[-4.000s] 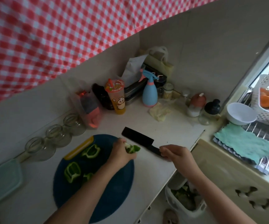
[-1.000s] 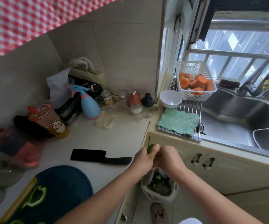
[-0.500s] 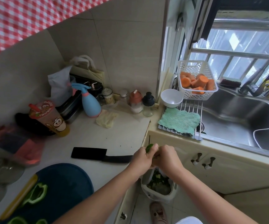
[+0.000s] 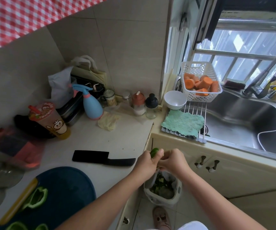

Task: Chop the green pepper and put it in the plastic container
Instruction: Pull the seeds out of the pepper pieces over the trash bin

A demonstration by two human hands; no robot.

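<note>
Both hands are off the counter (image 4: pixel 87 140) edge, just right of the black knife (image 4: pixel 104 158) and right above a scrap bin (image 4: pixel 179 188) on the floor. The left hand (image 4: pixel 148 161) is curled around a small pepper piece (image 4: pixel 154 152), with only a green bit poking out the top. The right hand (image 4: pixel 173 161) has its fingers bent in against the same piece, pinching at it. What exactly it has hold of is hidden, but my guess is seeds or pith.

Handling-wise, this thing looks light and thin-walled, glossy outside and probably a bit slick when wet. It should be crisp enough to snap if squeezed hard. I'd hold it by the outer skin with a loose grip and pull from the inside.

The other pepper chunks (image 4: pixel 36 199) sit on the blue cutting board (image 4: pixel 67 183), down-left of the knife. They're hollow and curvy, so I'd flatten them skin-down before chopping. I can't spot the plastic container anywhere.
</note>
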